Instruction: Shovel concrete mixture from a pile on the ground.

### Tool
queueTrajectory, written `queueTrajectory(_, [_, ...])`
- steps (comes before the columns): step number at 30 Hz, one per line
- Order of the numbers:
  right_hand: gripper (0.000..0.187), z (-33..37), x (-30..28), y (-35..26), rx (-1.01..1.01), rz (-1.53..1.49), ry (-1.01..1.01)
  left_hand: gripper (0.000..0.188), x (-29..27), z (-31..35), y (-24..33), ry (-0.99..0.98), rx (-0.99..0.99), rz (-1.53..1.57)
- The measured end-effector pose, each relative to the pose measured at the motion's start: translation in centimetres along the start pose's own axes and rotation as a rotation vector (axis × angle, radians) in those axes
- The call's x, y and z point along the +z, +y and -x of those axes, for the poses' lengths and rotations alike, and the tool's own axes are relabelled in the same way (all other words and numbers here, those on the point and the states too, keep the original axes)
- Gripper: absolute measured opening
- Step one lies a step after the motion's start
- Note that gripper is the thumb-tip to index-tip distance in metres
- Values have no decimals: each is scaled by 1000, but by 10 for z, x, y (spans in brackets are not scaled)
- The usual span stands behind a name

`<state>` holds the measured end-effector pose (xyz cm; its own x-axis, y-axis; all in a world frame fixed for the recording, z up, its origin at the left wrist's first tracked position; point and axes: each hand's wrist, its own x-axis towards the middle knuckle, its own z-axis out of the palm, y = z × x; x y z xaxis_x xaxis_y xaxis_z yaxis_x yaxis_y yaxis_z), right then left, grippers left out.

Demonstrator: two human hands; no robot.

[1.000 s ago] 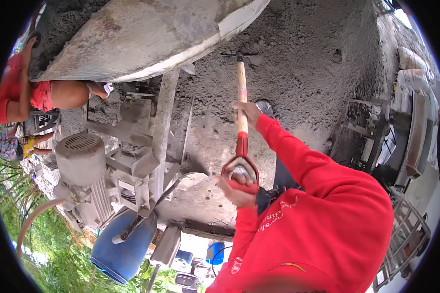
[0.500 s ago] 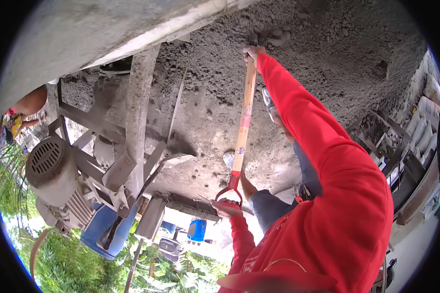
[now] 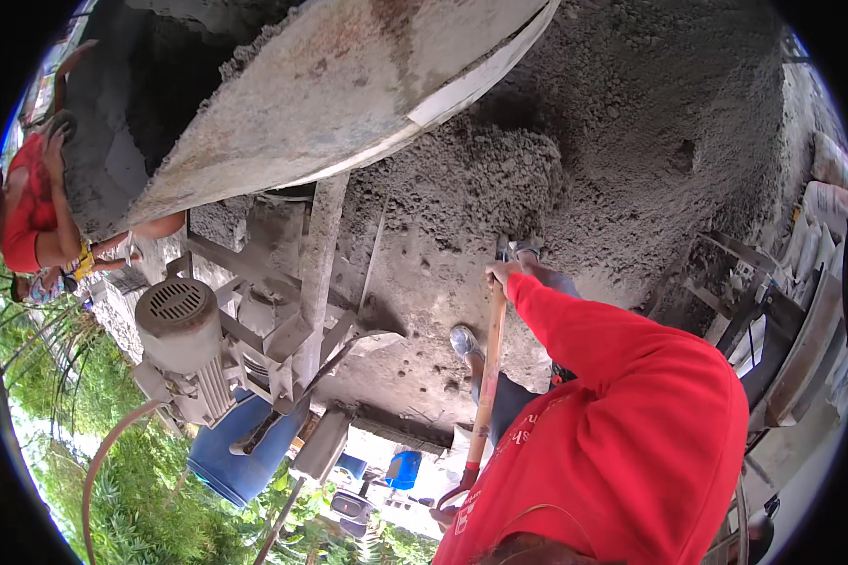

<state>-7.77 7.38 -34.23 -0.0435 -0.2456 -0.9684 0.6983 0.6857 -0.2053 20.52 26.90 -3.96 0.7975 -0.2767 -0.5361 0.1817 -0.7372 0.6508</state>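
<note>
I hold a long-handled shovel (image 3: 489, 377) with a pale wooden shaft and a red D-shaped grip. My right hand (image 3: 505, 273) is closed round the lower shaft, close to the metal socket. Down at the grip, beside my torso, my left hand (image 3: 446, 516) is wrapped on the handle, partly shaded and hidden. Beyond the socket rises a lump of grey, damp-looking mix (image 3: 513, 174), apparently on the blade, which it covers. More loose grey mix (image 3: 669, 104) spreads over the ground behind it.
A large mixer drum (image 3: 349, 85) overhangs the upper left, on a metal frame with a motor (image 3: 177, 320). A blue barrel (image 3: 245, 452) stands below the motor. Another person in red (image 3: 38, 207) is at the drum's far left. Stacked bags (image 3: 824, 207) and metal parts line the right.
The shovel has come back toward my body, its grip now beside my torso. A lump of mix now shows at its blade end. More of the drum and the other person have entered the view.
</note>
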Motion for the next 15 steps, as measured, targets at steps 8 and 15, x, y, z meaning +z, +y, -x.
queueTrajectory(8, [20, 104, -81, -72, -162, -49, 160, 52, 47, 27, 55, -270, -92, 52])
queueTrajectory(15, [19, 231, -195, -319, -556, -467, 358, 50, 103, 73, 133, -637, -142, 19])
